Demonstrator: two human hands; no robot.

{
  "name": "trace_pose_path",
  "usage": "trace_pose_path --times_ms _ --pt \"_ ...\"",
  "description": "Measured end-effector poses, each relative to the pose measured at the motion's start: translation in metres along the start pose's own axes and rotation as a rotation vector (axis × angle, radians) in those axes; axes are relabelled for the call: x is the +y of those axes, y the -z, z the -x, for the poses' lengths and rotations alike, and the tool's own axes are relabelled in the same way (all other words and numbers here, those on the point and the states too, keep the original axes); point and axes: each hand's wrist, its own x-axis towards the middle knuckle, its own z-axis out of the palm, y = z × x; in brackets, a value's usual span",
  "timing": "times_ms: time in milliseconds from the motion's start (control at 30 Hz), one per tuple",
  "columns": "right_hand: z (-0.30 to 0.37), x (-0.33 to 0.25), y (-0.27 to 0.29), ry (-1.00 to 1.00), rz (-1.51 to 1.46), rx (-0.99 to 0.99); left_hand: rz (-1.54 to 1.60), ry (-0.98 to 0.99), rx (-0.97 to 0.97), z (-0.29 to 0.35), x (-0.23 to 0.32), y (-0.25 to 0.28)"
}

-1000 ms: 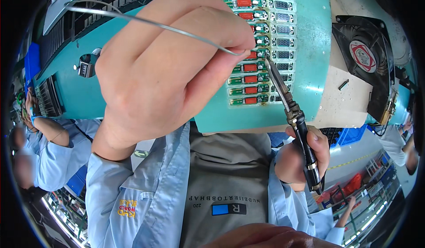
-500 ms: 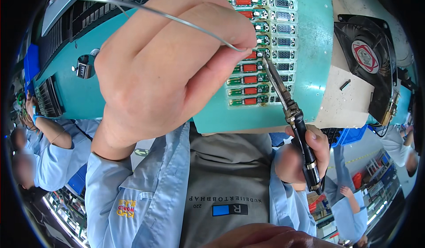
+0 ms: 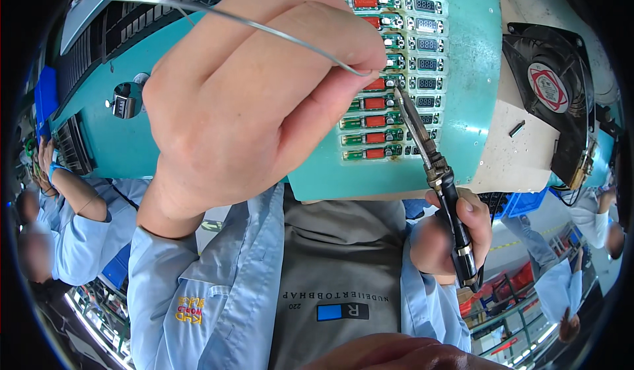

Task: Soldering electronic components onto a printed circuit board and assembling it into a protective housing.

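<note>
My left hand (image 3: 231, 99) is closed, with thumb and forefinger pinching a thin silvery solder wire (image 3: 264, 29) that loops back over the knuckles. Its fingertips hover over a column of small green circuit boards (image 3: 375, 121) with red components, lying in a clear panel. A second column of small dark display modules (image 3: 426, 83) runs alongside. My right hand (image 3: 456, 231) wraps around the black handle of a soldering iron (image 3: 446, 188). The iron's tip touches or hangs just above a board's right end, near the solder; I cannot tell which.
A black fan (image 3: 548, 82) stands at the right, with a small dark cylindrical part (image 3: 517, 129) near it. At the left sit a small metal counter (image 3: 124, 102) and black slotted racks (image 3: 152, 23). Co-workers in light blue (image 3: 82, 238) are at both sides.
Both hands and the iron stay almost in place, and the view shifts slightly. A co-worker at the lower right has changed posture.
</note>
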Motion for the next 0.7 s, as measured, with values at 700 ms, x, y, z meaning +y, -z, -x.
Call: trace_pose_path --times_ms 700 --pt "0.014 0.002 0.011 0.051 -0.08 -0.023 0.021 0.019 0.047 0.01 0.014 -0.002"
